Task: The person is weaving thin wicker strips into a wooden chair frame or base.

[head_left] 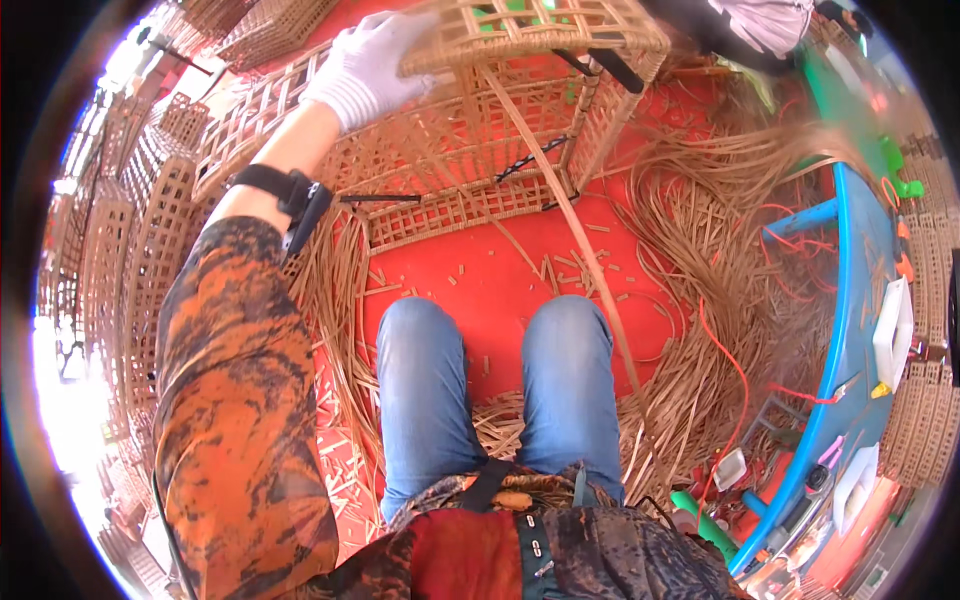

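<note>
My left hand (365,72), in a white knitted glove, is at the upper left edge of a woven rattan basket (470,232). Its fingers lie over the raised top panel and the thumb is under it, so the hand looks closed on that edge; the fingertips are partly blurred. The basket is box-shaped, with an open lattice weave and dark ties at its corners. A long flat rattan strip (560,190) runs from the raised panel down past my right knee. My right hand is not in view.
A red floor sheet (450,285) carries cut scraps. Loose rattan strips (700,250) heap up at right, with a red cord (728,365) across them. A curved blue table (835,330) holds white trays and small tools. Stacked woven baskets (150,260) stand at left.
</note>
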A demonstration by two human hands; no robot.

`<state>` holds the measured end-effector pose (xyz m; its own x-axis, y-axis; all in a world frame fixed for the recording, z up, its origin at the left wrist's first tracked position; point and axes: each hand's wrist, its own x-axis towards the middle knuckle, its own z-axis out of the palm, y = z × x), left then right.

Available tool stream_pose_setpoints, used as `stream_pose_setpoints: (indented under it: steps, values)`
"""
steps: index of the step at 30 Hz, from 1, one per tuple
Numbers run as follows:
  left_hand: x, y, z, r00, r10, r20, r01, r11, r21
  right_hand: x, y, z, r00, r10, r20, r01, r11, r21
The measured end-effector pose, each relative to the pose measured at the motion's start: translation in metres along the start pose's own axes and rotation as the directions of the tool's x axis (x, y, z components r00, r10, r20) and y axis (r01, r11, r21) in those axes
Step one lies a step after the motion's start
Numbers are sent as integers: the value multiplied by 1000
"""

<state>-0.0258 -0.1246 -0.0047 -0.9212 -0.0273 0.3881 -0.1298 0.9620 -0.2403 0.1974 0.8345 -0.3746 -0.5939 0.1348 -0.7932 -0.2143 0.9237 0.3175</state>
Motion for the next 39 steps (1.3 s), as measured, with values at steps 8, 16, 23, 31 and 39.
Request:
stream_pose_setpoints:
  steps: [8, 16, 23, 31, 39]
  values:
    - [-24, 28, -21, 996, -70, 49, 69, 997, 21, 17, -247, -407, 208, -306, -929, 751, 658, -49]
    - [-50, 48, -43, 995, -91, -43, 85, 989, -122, -188, -467, -698, -553, -352, -755, 606, 451, -655]
    - [-161, 91, -9, 950, -174, -259, 1, 831, -557, -153, -531, -737, -419, -542, -729, 464, 562, -685]
    - [-114, 30, 105, 451, -838, 306, 439, -91, -894, -146, -537, -747, -570, -455, -684, 482, 489, -727]
    - [-56, 12, 147, 16, -713, 701, 791, -420, -445, -169, -536, -744, -498, -466, -732, 512, 523, -681]
